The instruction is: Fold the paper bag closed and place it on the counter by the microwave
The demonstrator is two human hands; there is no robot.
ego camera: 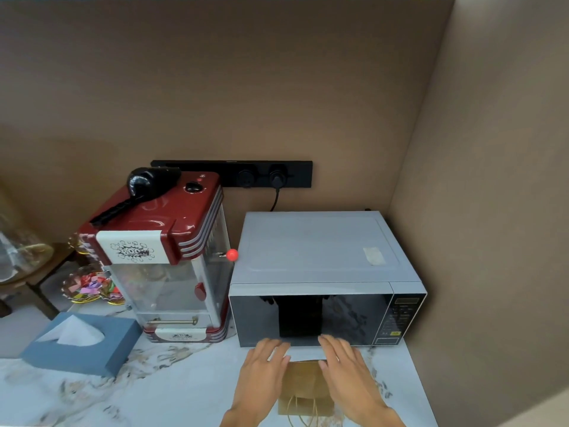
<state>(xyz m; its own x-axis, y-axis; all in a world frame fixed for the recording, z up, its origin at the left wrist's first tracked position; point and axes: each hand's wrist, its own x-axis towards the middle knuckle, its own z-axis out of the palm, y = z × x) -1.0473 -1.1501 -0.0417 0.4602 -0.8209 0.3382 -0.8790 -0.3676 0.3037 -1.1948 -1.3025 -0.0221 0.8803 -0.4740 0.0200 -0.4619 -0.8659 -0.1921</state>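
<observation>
A brown paper bag [304,386] lies flat on the marble counter [172,383], just in front of the silver microwave [317,251]. Its twine handles trail toward the near edge. My left hand [261,371] rests palm down on the bag's left side, fingers spread and pointing at the microwave door. My right hand [348,368] lies flat on the bag's right side in the same way. Both hands cover the bag's far corners, and neither is curled around it.
A red popcorn machine [166,254] stands left of the microwave. A blue tissue box [83,343] sits at the left, with a dish of coloured wrappers [89,286] behind it. The brown wall [492,211] closes the right side.
</observation>
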